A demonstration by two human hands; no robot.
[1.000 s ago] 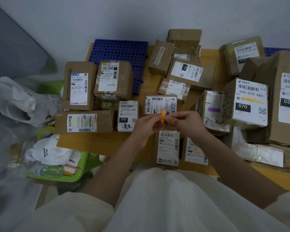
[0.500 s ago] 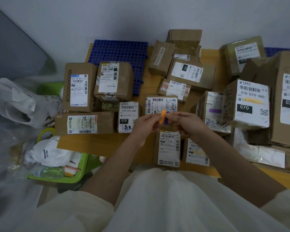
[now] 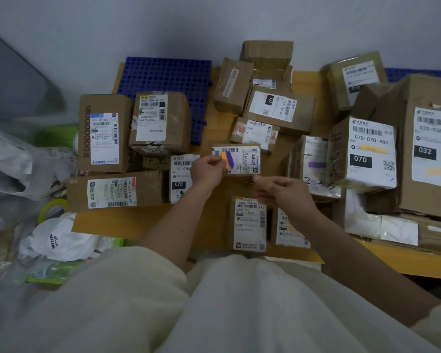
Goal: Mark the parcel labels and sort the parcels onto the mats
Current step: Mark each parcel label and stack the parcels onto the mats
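Left hand [image 3: 207,169] pinching markers [image 3: 227,159], green basket [image 3: 61,273] — white bag [image 3: 61,240] inside

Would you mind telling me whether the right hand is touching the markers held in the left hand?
Apart. The head view shows the right hand lower and to the right, with bare tabletop between it and the orange and purple markers pinched in the left hand.

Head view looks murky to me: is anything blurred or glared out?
Head view: dim, flat light, no glare; right hand smeared by motion; left hand sharper, pinching the orange and purple markers; frame edges bend from the wide lens.
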